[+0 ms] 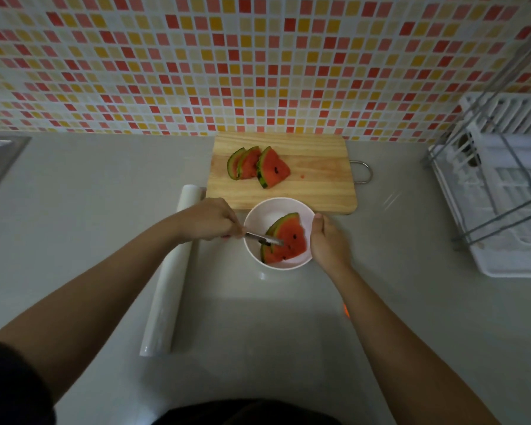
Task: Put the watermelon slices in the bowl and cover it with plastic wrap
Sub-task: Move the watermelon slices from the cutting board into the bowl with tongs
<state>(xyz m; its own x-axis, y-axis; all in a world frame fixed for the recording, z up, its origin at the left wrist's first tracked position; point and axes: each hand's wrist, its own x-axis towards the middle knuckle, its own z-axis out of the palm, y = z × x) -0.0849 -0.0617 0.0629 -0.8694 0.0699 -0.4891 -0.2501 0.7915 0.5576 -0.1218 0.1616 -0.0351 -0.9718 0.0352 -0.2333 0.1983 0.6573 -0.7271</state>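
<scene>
Left hand (210,220) grips a thin metal utensil (262,239), tip on red watermelon wedges (290,242) inside the round white bowl (267,214), which the right hand (327,242) clasps, prob. to steady it; 3 wedges (255,164) lie on the pale wooden board (316,179), white plastic-wrap roll (169,277) nearby.

Left hand (209,219), right hand (328,240), both curled.
</scene>
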